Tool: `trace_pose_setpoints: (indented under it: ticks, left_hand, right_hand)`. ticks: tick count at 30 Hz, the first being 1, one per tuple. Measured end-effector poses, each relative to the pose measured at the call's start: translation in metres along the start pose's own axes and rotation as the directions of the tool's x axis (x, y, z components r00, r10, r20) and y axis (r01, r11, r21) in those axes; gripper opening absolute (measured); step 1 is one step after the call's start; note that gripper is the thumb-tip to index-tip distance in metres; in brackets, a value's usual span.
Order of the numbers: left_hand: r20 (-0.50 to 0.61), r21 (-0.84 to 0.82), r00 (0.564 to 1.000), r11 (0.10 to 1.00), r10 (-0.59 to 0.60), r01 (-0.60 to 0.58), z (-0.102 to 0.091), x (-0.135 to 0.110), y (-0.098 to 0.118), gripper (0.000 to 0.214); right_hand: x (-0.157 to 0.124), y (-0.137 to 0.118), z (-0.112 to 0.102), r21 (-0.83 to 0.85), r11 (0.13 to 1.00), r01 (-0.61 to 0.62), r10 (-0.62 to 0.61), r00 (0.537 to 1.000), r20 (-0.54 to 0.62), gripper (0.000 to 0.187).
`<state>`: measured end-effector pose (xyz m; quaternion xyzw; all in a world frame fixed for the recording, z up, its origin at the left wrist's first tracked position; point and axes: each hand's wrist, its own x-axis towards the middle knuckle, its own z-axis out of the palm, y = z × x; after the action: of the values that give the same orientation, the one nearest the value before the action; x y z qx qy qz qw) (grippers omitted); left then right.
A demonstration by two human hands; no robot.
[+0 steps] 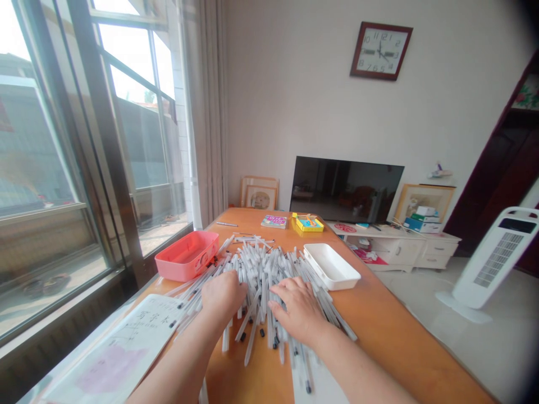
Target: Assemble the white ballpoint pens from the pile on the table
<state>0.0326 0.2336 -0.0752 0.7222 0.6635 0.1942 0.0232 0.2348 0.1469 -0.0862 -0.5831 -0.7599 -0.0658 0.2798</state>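
Note:
A big heap of clear plastic pens [269, 266], many with black ends, spreads over the middle of the wooden table [357, 314]. My left hand [223, 294] rests in the heap's left side, its fingers curled inward; whatever they hold is hidden beneath the hand. On the right side of the heap lies my right hand [298, 308], palm down with fingers apart, touching the pens. Small black pen caps [262, 333] are scattered at the near edge between my hands.
A red plastic basket [187, 269] stands left of the heap and a white tray [332, 266] right of it. A notebook [122, 345] lies at the near left. Farther back are a pink booklet [274, 222], a yellow box [309, 223] and a single pen [226, 224].

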Motion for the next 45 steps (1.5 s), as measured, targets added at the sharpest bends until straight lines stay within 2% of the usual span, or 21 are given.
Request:
trace_pose_setpoints:
  ticks: [7,12,15,18,20,23,25,28,31,33,39,42,45]
  left_hand:
    - [0.026,-0.066,0.998,0.997,-0.050,0.051,-0.001,0.001,-0.001,0.025]
    - [0.009,-0.144,0.999,0.988,-0.046,0.047,-0.010,0.005,0.000,0.029]
    - [-0.014,-0.193,1.000,0.981,-0.010,0.007,-0.018,0.005,0.008,0.027]
    - [-0.038,-0.240,0.996,0.967,0.078,-0.085,-0.024,0.000,0.021,0.023]
    - [-0.044,-0.267,0.986,0.949,0.164,-0.169,-0.027,-0.006,0.031,0.019]
    - [-0.050,-0.287,0.955,0.912,0.292,-0.293,-0.031,-0.017,0.045,0.012]
    - [-0.061,-0.287,0.934,0.890,0.353,-0.355,-0.033,-0.023,0.053,0.009]
    - [-0.109,-0.260,0.881,0.843,0.460,-0.472,-0.036,-0.029,0.059,0.007]
    - [-0.133,-0.255,0.826,0.787,0.547,-0.562,-0.039,-0.031,0.062,0.007]
    - [-0.123,-0.279,0.815,0.768,0.566,-0.576,-0.041,-0.031,0.062,0.007]
    - [-0.197,-0.405,0.809,0.706,0.554,-0.581,-0.035,-0.033,0.060,0.008]
    - [-0.178,-0.475,0.821,0.683,0.543,-0.555,-0.028,-0.031,0.059,0.008]
    - [-0.164,-0.479,0.811,0.673,0.561,-0.563,-0.023,-0.028,0.057,0.013]
  right_hand:
    - [0.002,0.012,0.004,-0.042,0.995,-0.093,0.092,0.995,-0.026,0.026]
    - [0.003,0.017,0.006,-0.040,0.991,-0.129,0.126,0.990,-0.068,0.027]
    - [0.005,0.020,0.005,0.018,0.991,-0.131,0.132,0.983,-0.128,0.028]
    - [0.010,0.022,0.000,0.167,0.980,-0.110,0.143,0.969,-0.200,0.029]
    - [0.015,0.022,-0.005,0.337,0.934,-0.120,0.205,0.952,-0.229,0.030]
    - [0.020,0.021,-0.014,0.584,0.791,-0.182,0.347,0.919,-0.184,0.037]
    - [0.022,0.020,-0.020,0.673,0.704,-0.229,0.414,0.902,-0.126,0.041]
    - [0.023,0.019,-0.025,0.736,0.617,-0.278,0.477,0.876,-0.070,0.046]
    - [0.023,0.021,-0.027,0.704,0.649,-0.288,0.474,0.877,-0.077,0.049]
    - [0.024,0.023,-0.026,0.665,0.689,-0.288,0.460,0.883,-0.094,0.051]
    - [0.024,0.022,-0.021,0.664,0.692,-0.285,0.456,0.885,-0.097,0.048]
    - [0.023,0.017,-0.020,0.671,0.690,-0.271,0.431,0.899,-0.079,0.047]
    - [0.022,0.014,-0.023,0.659,0.708,-0.256,0.388,0.920,-0.058,0.045]
